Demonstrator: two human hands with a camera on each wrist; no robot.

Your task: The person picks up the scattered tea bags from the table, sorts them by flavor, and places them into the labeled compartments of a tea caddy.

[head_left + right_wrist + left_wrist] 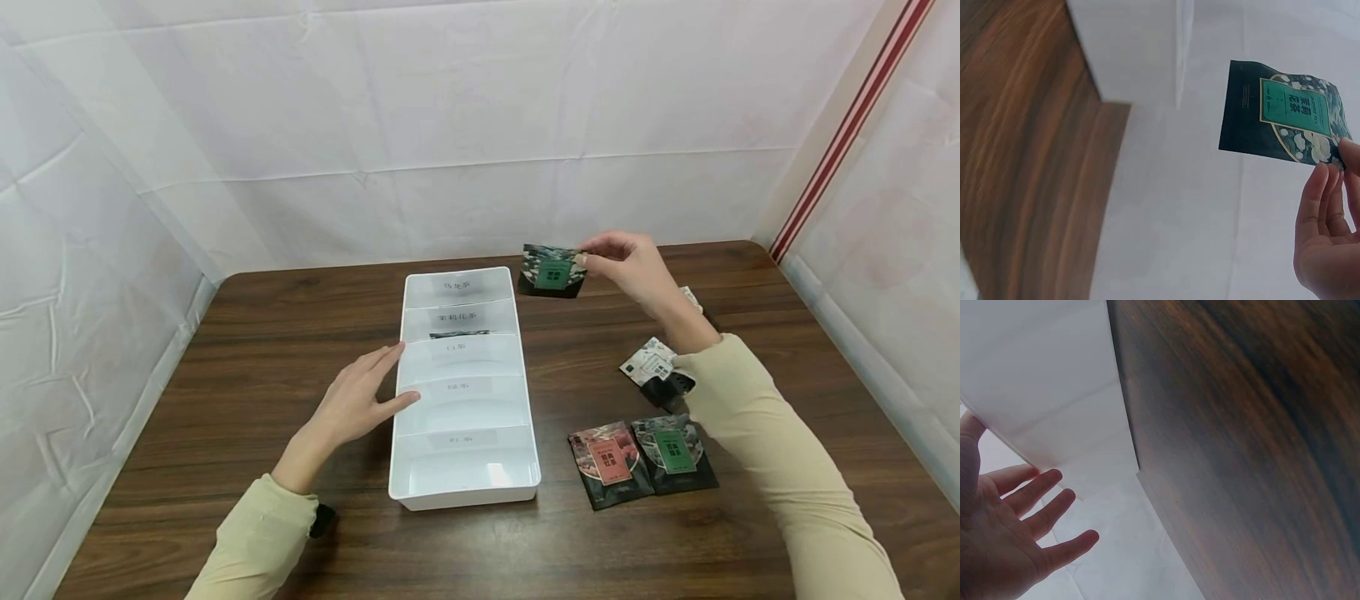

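Note:
My right hand (630, 271) pinches a dark green tea packet (553, 273) by one edge, holding it up beyond the far right corner of a white divided tray (472, 500). In the right wrist view the packet (1297, 103) shows its green label and white flowers, with thumb and fingertips at one corner. At the tray's left side, my left hand (352, 404) has its fingers spread, thumb over the rim. The left wrist view shows those fingers (1054, 509) extended beside the tray's outer wall (1054, 381). Inside the second compartment from the back, a dark packet edge (459, 334) shows.
Right of the tray lie a red-labelled packet (611, 462) and a green-labelled packet (675, 454), side by side. Farther back are a white-and-black packet (651, 365) and another (692, 298) mostly hidden by the right arm. White sheeting (480, 125) hangs behind the wooden table (300, 317).

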